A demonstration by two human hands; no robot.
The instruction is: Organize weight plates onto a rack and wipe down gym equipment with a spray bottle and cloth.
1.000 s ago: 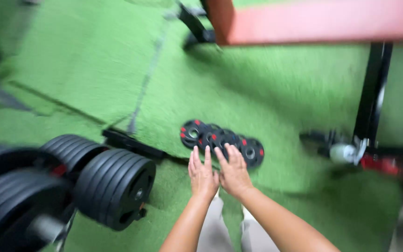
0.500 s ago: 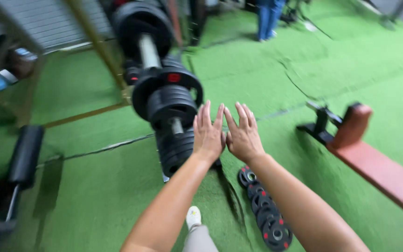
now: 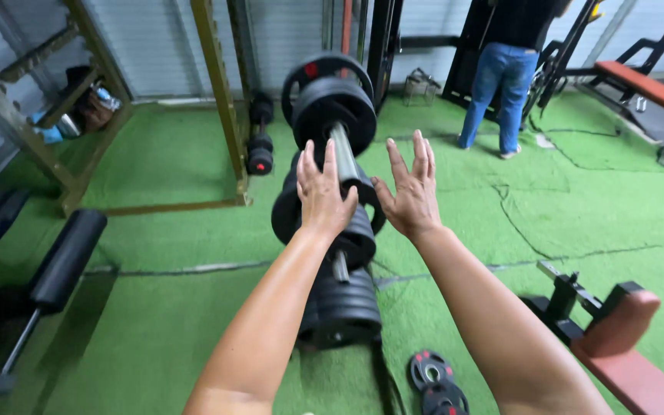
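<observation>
Both hands have spread apart since half a second ago, when they were pressed side by side over the plates; the view has also tipped up, so the barbell now runs up the middle of the frame instead of the upper left.

Head view: the left hand (image 3: 323, 192) is held up with its back to the camera, fingers straight and slightly fanned, gripping nothing. The right hand (image 3: 411, 190) is beside it, also flat and wide open, empty. The loaded barbell (image 3: 343, 157) lies on the green turf floor (image 3: 170, 169) directly beyond them, its long axis pointing away from the person, from the near stack of black plates (image 3: 343, 307) at lower centre to the far plates (image 3: 332, 100) at upper centre. In the picture the left hand overlaps the bar's shaft and seems the nearer; whether it touches cannot be told. Small plates (image 3: 433, 376) lie at bottom centre, a red padded bench (image 3: 624, 338) at lower right, and another person in jeans (image 3: 501, 84) stands at upper right.
</observation>
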